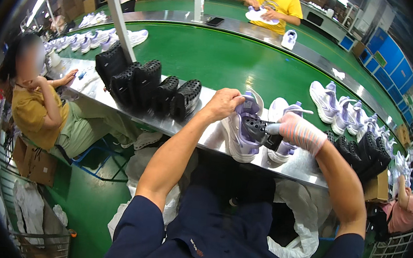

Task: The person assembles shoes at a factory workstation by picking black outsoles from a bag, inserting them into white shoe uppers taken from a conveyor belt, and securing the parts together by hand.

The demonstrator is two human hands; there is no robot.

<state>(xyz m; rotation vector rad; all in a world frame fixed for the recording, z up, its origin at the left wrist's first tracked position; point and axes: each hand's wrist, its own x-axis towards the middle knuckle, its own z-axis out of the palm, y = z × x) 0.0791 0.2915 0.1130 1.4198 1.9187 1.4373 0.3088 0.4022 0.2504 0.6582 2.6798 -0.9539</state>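
A white and lilac sneaker [239, 145] stands on the metal edge of the bench before me, its toe away from me. My left hand [225, 104], bare, is closed on the raised tongue at its upper part. In a striped knit glove, my right hand [303, 132] grips a black perforated shoe tree [254, 129], which sits at the sneaker's opening; how deep it reaches inside is hidden. Another white and lilac sneaker [278, 156] stands just to the right, partly covered by the glove.
Several black shoe trees [187, 98] stand left on the metal ledge [206, 134], with more [374, 153] at right. Sneakers line the green belt [188, 53] on both sides. A seated person [41, 109] is at left; another in yellow [276, 7] works across. A post [116, 13] rises at left.
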